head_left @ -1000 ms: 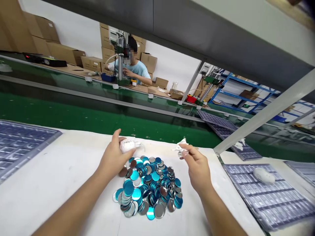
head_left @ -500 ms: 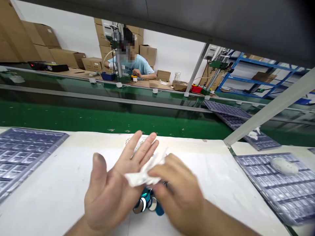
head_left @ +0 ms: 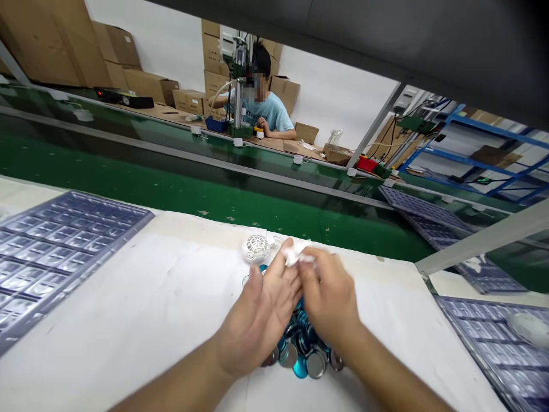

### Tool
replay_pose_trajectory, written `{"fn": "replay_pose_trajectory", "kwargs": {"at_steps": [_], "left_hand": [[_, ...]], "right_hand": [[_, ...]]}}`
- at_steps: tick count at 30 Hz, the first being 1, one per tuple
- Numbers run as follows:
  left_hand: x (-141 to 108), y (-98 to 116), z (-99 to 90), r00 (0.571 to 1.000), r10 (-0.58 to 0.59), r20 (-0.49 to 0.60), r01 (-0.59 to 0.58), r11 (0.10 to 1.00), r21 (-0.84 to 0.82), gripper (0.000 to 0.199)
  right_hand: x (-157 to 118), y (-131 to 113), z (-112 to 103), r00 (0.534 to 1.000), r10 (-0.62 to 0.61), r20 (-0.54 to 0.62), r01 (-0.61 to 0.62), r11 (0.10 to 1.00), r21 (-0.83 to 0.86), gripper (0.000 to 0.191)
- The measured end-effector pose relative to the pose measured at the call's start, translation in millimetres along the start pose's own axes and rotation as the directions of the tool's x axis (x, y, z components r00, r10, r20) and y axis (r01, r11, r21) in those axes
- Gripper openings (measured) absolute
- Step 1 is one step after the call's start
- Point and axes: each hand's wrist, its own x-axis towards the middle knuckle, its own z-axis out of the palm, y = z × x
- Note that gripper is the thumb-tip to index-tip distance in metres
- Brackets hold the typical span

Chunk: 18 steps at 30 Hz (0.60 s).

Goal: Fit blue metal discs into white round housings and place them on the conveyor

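Note:
My left hand [head_left: 261, 315] is held palm up with its fingers stretched out, and nothing is gripped in it. Pinched in my right hand [head_left: 328, 289] is a crumpled white tissue [head_left: 295, 253], pressed against the left fingertips. Beneath both hands lies a pile of small round discs [head_left: 306, 337], some shiny blue and some silvery, partly hidden by the hands. Just beyond the left fingers a white round part with a grille-like face [head_left: 256, 247] rests on the white work surface [head_left: 171, 297].
Clear plastic compartment trays lie at left [head_left: 64, 246] and right [head_left: 489, 343]; a white rounded object [head_left: 529, 329] sits on the right one. Behind runs a green conveyor belt [head_left: 180, 191], with a slanted post [head_left: 484, 234] at right. Across it, a person [head_left: 274, 117] works at a press.
Both hands have moved farther out over the surface, the tissue shifting from the left palm to the fingertips. More of the disc pile and the white grilled part now show. The view has swung left.

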Motion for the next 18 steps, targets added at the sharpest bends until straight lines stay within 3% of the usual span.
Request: {"fn": "replay_pose_trajectory", "kwargs": {"at_steps": [1,2,3,4,6,9,13,18], "left_hand": [[4,6,-8.2,0.998,0.057,-0.030,-0.050,0.979,0.197,0.092],[8,11,-18.9,0.989,0.132,-0.063,-0.093,0.900,0.425,0.088],[13,16,-31.5,0.964,0.235,-0.126,-0.081,0.707,0.703,0.083],[19,19,-45.5,0.925,0.311,-0.216,-0.011,0.592,0.806,0.080],[28,22,-73.3,0.875,0.352,-0.333,0.134,0.486,0.864,0.087],[36,17,-100.4,0.886,0.276,-0.373,0.255,0.381,0.889,0.088],[36,15,-96.0,0.896,0.283,-0.343,0.263,0.284,0.922,0.058],[28,21,-63.9,0.911,0.378,-0.162,0.087,0.209,0.974,0.055]], "right_hand": [[4,8,-3,0.993,0.116,-0.031,-0.117,0.993,-0.027,0.014],[8,16,-6,0.971,0.228,-0.067,-0.232,0.972,-0.044,0.017],[10,23,-9,0.944,0.313,-0.099,-0.319,0.947,-0.046,0.021],[11,29,-12,0.924,0.366,-0.113,-0.373,0.927,-0.042,0.024],[10,36,-17,0.910,0.404,-0.096,-0.409,0.912,-0.031,0.028],[5,37,-20,0.909,0.412,-0.060,-0.413,0.911,-0.015,0.029],[2,30,-18,0.903,0.428,-0.030,-0.427,0.903,0.032,0.028],[-7,15,-18,0.922,0.376,0.095,-0.387,0.884,0.262,0.018]]}}
